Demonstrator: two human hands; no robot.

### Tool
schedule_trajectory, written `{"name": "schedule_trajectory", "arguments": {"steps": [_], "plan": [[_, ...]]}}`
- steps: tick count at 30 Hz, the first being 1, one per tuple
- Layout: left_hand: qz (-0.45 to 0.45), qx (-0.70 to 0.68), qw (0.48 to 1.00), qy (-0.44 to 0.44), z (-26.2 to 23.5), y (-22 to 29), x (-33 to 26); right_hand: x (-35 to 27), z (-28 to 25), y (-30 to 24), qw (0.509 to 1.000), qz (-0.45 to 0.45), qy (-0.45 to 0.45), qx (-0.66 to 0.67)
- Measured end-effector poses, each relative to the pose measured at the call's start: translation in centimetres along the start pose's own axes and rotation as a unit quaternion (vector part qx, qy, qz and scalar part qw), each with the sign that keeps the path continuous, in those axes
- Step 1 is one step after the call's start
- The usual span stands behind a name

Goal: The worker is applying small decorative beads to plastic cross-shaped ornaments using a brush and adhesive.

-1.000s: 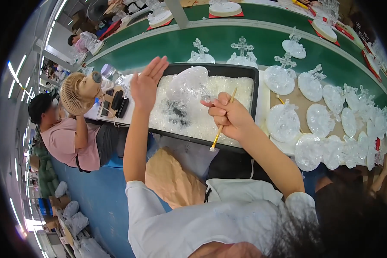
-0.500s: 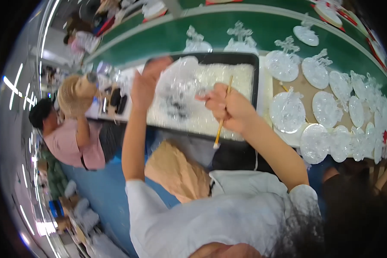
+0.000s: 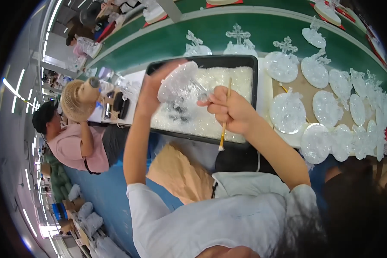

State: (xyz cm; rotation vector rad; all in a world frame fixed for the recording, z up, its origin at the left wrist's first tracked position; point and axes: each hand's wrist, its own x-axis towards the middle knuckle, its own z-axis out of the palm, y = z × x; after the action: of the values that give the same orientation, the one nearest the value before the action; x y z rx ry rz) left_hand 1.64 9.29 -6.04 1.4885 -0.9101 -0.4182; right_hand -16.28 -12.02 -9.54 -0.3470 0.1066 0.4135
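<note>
Clock centred on the long black plastic tray (image 3: 219, 61), which is filled with white translucent granules (image 3: 241, 81) — dark patch showing toward 8 o'clock. Clear-white oval-based plastic ornament (image 3: 176, 84) sits at 10 o'clock, tilted, raised over the granules. Left hand (image 3: 152, 90) at 9–10 o'clock, blurred, open with fingers stretched out, right beside the oval base; cannot tell if it touches. Right hand (image 3: 230, 109) at 3–4 o'clock, curled, gripping a slim yellow-handled brush (image 3: 223, 132) with pale bristles down; its fingertips are at the ornament's narrow end. More clear oval-based ornaments (image 3: 287, 112) crowd a tan flat board (image 3: 304, 89) at 3 o'clock. Clear cross-topped ornament (image 3: 238, 38) at 1 o'clock on the green surface (image 3: 219, 34). Beige round fan (image 3: 78, 98) at 9 o'clock — crumpled brown paper (image 3: 176, 172) at 6–7.
</note>
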Motion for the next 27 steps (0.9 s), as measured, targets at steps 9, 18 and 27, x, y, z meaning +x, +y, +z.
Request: {"name": "schedule_trajectory", "arguments": {"steps": [9,18,27], "plan": [[-0.030,-0.087,0.992,0.090,-1.3,0.5,-0.4,-1.3,0.9,-3.1,0.948,-0.095,0.017,-0.304],[0.180,0.408,0.887,-0.123,7.6,6.2,2.3,0.5,6.2,-6.7,0.809,-0.229,0.027,-0.541],[0.075,0.443,0.889,-0.090,8.8,7.2,4.8,1.2,7.8,-8.3,0.810,-0.234,0.112,-0.526]]}}
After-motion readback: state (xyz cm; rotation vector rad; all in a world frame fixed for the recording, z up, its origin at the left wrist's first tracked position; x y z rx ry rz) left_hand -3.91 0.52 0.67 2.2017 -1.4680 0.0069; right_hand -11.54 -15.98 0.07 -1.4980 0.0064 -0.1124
